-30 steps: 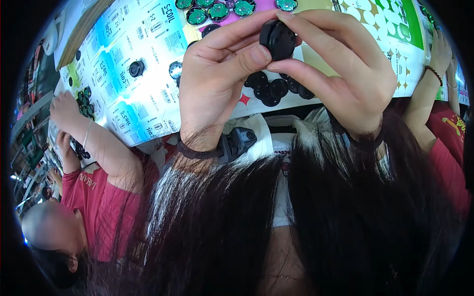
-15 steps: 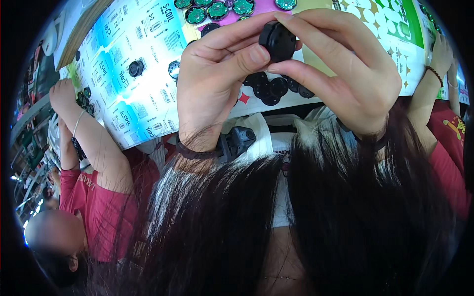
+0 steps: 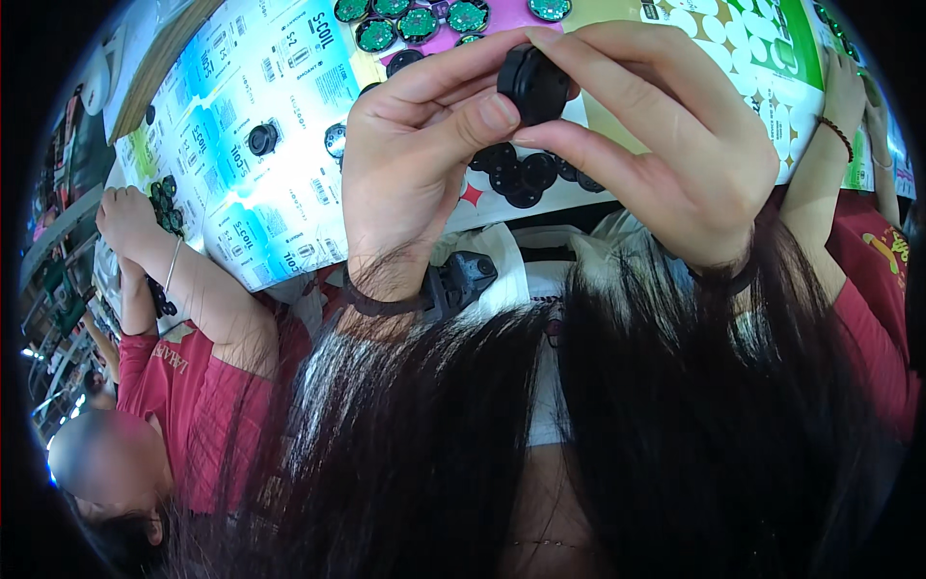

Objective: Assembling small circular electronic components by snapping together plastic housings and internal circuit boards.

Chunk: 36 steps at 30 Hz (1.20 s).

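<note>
Raised above the table, a round black plastic housing (image 3: 536,89) sits between my two hands, its rim showing a seam between two layers. My left hand (image 3: 410,145) grips it from the left, thumb on the near edge and fingers behind. From the right, my right hand (image 3: 680,130) pinches it between thumb and fingertips. Under my hands lies a cluster of small black round parts (image 3: 526,174), partly covered by my right hand. Beyond them are several round black cases with green circuit boards (image 3: 419,24).
Printed sheets (image 3: 289,106) cover the table. A round black piece (image 3: 261,140) lies left of my hands, near a wooden edge (image 3: 159,72). Co-workers in red sit on both sides: one's hand (image 3: 130,222) is at the left, another's forearm (image 3: 820,179) at the right.
Both my hands keep hold of the black housing, which has shifted very slightly left. The left co-worker's hand and forearm have moved lower, uncovering more dark parts beside them.
</note>
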### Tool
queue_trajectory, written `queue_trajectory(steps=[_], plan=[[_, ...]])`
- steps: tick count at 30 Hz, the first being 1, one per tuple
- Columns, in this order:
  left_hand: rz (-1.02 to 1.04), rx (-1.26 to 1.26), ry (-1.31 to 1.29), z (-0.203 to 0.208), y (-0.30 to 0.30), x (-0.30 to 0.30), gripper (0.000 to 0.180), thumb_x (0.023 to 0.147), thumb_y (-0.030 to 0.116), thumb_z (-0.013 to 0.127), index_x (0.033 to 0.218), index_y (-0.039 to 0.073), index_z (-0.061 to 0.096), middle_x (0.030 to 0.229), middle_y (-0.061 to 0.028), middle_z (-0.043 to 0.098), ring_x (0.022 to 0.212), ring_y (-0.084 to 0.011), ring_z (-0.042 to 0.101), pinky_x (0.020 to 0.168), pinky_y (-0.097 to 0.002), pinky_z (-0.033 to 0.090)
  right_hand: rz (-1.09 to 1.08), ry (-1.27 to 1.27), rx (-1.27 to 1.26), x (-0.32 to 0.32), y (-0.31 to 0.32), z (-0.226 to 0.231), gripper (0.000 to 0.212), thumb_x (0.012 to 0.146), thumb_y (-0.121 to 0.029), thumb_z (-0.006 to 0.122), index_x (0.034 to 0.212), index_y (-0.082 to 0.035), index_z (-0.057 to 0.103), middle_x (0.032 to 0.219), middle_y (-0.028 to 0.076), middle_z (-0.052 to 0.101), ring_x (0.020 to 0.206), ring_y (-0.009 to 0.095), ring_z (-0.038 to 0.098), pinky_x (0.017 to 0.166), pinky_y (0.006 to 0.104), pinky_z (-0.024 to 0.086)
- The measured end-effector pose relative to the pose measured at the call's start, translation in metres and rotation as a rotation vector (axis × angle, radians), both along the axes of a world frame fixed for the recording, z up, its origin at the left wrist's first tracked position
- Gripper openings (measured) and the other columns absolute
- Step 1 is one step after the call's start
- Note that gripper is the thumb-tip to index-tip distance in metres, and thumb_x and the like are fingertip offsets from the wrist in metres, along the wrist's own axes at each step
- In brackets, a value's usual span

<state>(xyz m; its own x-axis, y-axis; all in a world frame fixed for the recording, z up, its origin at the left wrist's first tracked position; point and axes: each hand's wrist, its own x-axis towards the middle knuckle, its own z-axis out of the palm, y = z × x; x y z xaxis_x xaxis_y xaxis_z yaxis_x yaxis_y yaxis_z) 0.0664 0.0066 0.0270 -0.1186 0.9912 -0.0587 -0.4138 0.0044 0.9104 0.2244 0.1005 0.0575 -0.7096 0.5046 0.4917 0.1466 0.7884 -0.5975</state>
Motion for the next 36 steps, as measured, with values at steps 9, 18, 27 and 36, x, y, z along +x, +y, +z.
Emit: queue_trajectory(steps=[9, 18, 27, 36], plan=[[0.204, -0.109, 0.247, 0.020, 0.001, 0.022, 0.032, 0.087, 0.000, 0.054, 0.118, -0.008, 0.051, 0.112, -0.0162, 0.059, 0.102, -0.0218, 0.058, 0.087, -0.0289, 0.047, -0.020, -0.002, 0.250, -0.005, 0.002, -0.008, 0.044, 0.056, -0.005, 0.078, 0.099, 0.000, 0.066, 0.094, 0.009, 0.061, 0.073, 0.020, 0.059, 0.061, 0.0263, 0.049], [0.296, -0.006, 0.361, 0.010, 0.002, 0.027, 0.019, 0.084, -0.008, 0.052, 0.101, -0.003, 0.058, 0.094, -0.0066, 0.062, 0.085, -0.0086, 0.058, 0.072, -0.0198, 0.047, 0.044, 0.250, -0.949, -0.007, -0.017, -0.033, 0.031, 0.084, -0.001, 0.060, 0.114, 0.004, 0.055, 0.106, 0.008, 0.061, 0.093, 0.013, 0.058, 0.078, 0.0222, 0.048], [0.133, -0.112, 0.453, 0.008, 0.020, -0.009, 0.023, 0.090, 0.001, 0.045, 0.109, -0.007, 0.055, 0.098, -0.0138, 0.061, 0.087, -0.0181, 0.061, 0.075, -0.0262, 0.052, -0.120, 0.273, -1.015, -0.009, -0.001, -0.042, 0.037, 0.070, -0.007, 0.071, 0.106, 0.002, 0.061, 0.095, 0.011, 0.060, 0.083, 0.019, 0.061, 0.071, 0.0255, 0.049], [0.331, -0.473, 1.650, -0.044, -0.013, -0.187, 0.042, 0.086, 0.013, 0.050, 0.126, 0.001, 0.048, 0.119, -0.0232, 0.053, 0.111, -0.0332, 0.052, 0.096, -0.0377, 0.038, 0.022, -0.383, -0.335, 0.052, -0.004, -0.053, 0.044, 0.070, -0.011, 0.072, 0.110, -0.009, 0.056, 0.103, 0.007, 0.054, 0.091, 0.024, 0.057, 0.078, 0.0328, 0.049]])
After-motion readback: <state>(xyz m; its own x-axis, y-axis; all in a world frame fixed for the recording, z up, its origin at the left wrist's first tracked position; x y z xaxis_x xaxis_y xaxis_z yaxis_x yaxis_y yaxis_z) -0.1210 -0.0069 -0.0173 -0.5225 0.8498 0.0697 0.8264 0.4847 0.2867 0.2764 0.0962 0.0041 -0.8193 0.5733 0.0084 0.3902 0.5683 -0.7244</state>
